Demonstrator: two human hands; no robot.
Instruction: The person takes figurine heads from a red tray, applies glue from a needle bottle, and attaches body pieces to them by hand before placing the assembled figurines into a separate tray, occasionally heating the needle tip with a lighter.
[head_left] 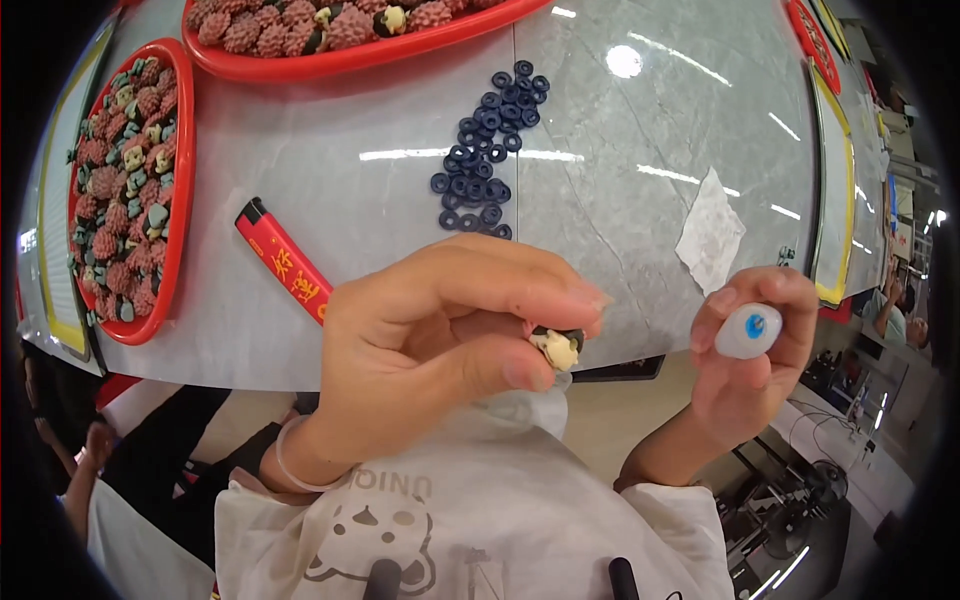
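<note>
My left hand (430, 335) pinches a small figurine (558, 348) with a cream face and dark top between thumb and fingertips, above the table's near edge. Part of the figurine is hidden by the fingers. To the right, my right hand (755, 370) is wrapped round a small white squeeze bottle (742, 340). Its blue tip points up toward the view. The bottle and the figurine are apart.
Many dark blue rings (488, 140) lie loose mid-table. Red trays (182, 200) of pink bumpy pieces and small figures stand left and far left. A red strip-shaped thing with a black end (285, 262) lies left; a crumpled white paper (712, 235) lies right.
</note>
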